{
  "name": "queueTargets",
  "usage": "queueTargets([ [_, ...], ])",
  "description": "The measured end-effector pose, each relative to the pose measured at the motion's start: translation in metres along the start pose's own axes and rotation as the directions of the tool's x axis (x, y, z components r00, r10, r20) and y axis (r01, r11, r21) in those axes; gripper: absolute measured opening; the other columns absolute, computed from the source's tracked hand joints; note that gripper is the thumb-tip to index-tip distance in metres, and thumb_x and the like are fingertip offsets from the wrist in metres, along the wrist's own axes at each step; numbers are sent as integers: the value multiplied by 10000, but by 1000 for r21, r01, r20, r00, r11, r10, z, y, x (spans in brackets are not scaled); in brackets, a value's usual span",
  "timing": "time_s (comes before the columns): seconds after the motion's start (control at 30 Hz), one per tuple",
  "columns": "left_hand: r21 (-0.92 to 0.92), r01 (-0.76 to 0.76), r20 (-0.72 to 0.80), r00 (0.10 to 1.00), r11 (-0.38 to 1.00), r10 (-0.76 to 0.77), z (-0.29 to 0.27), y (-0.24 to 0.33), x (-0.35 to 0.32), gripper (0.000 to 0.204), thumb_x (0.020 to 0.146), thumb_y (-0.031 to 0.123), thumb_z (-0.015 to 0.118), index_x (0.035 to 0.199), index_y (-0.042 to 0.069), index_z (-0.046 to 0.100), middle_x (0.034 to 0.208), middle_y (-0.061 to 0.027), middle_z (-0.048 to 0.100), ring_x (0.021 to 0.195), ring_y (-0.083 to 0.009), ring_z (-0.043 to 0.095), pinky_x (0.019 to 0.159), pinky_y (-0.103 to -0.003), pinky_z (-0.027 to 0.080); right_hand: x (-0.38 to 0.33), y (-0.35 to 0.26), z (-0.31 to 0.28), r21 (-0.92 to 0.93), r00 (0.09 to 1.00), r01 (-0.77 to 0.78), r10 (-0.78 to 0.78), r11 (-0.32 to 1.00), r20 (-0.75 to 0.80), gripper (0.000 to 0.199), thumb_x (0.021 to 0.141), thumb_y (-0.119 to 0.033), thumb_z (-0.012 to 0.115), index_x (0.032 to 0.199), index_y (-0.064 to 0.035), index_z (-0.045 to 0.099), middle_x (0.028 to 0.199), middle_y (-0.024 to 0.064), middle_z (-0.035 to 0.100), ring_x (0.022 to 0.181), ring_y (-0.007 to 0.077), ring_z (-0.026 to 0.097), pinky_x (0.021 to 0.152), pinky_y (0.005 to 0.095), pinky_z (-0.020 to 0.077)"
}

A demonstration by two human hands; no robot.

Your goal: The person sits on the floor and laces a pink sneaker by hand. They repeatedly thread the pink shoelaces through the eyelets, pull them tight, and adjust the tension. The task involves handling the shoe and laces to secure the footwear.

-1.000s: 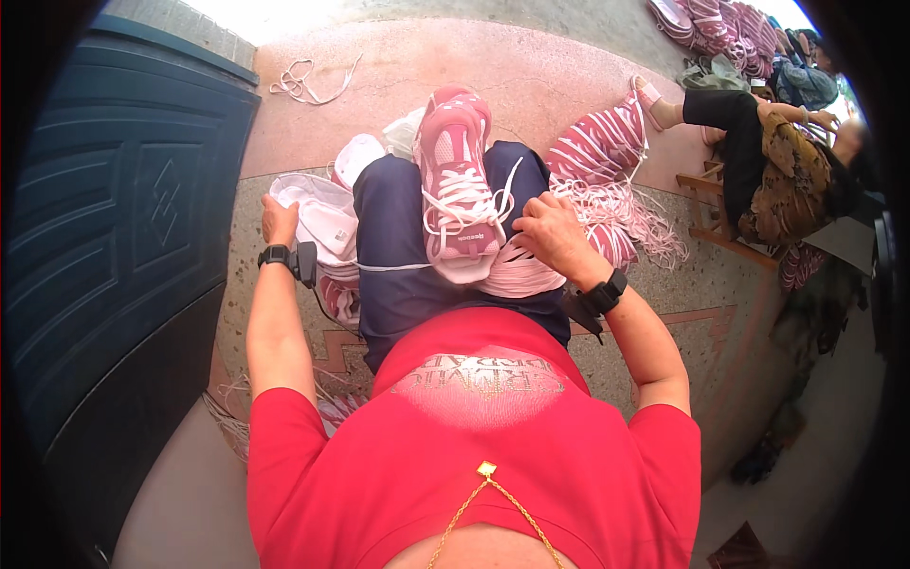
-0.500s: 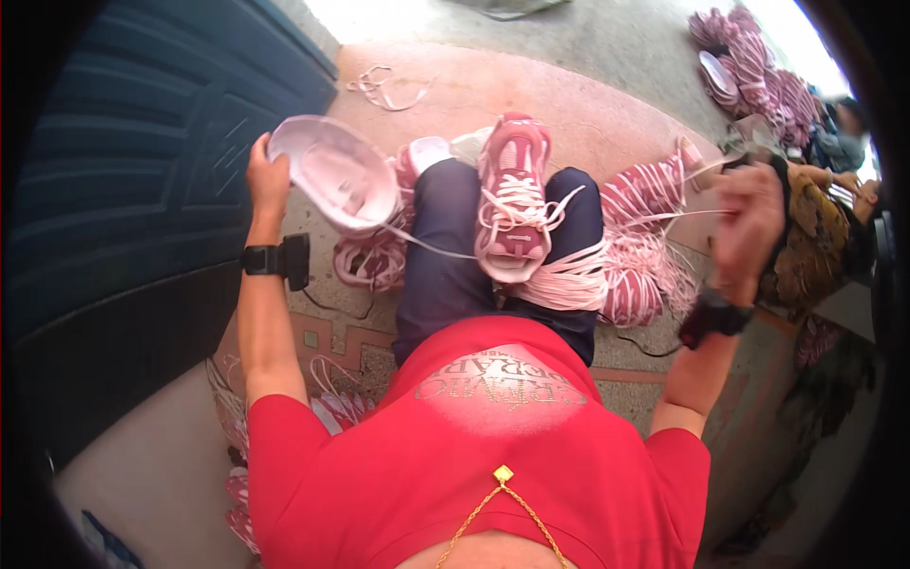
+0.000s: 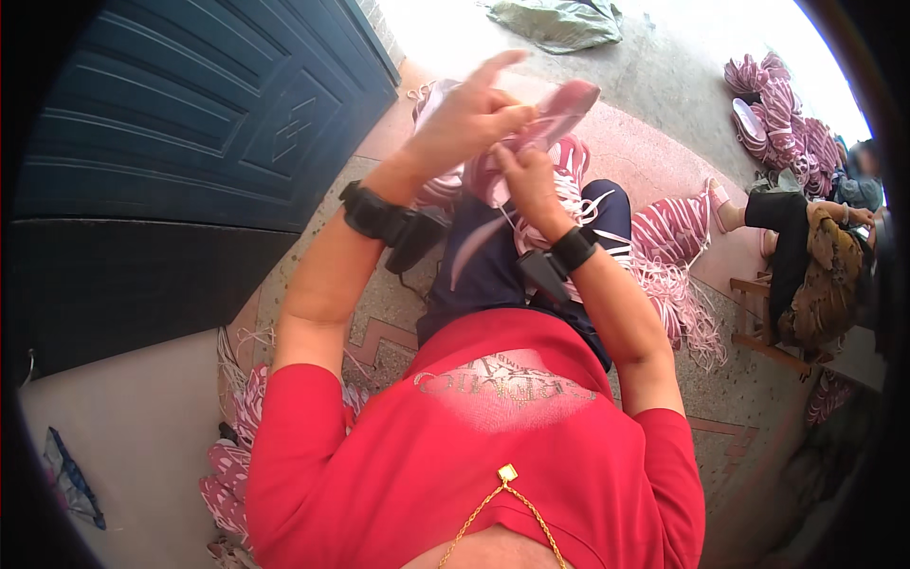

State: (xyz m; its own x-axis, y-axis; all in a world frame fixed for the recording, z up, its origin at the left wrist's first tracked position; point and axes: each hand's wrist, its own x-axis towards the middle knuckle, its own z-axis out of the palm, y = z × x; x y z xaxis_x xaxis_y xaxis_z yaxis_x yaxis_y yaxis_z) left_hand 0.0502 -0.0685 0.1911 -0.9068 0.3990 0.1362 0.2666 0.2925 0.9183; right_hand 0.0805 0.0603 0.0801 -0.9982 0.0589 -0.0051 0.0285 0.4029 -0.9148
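Holding up a pink shoe piece above the dark blue lap; left hand pinching its edge tight. Right hand gripping just under, pulling a pale lace; pink striped pile lying right of the lap.

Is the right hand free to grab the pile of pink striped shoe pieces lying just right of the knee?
Probably not straight away: the right hand is pinching the pink shoe with the left hand. The pile lies open, nothing covering it.

Pink shoe half behind hands
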Motion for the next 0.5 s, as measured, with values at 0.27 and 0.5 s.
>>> queueTargets([
  [0.27,-248,411,-107,889,877,-446,21,-251,-88,443,947,289,491,1245,-36,454,877,-66,626,794,-113,585,718,-243,456,-1,29,-17,270,987,-100,61,958,150,540,857,-317,635,493,62,512,398,49,412,386,92,349,366,327,274],
  [0.5,-151,457,-106,874,877,-474,-22,-160,-97,292,841,131,633,1107,35,562,638,29,541,527,-34,475,446,-195,353,-43,69,-90,620,822,-522,152,585,549,265,916,-309,573,864,-50,601,704,-1,595,546,95,551,447,244,403],
])
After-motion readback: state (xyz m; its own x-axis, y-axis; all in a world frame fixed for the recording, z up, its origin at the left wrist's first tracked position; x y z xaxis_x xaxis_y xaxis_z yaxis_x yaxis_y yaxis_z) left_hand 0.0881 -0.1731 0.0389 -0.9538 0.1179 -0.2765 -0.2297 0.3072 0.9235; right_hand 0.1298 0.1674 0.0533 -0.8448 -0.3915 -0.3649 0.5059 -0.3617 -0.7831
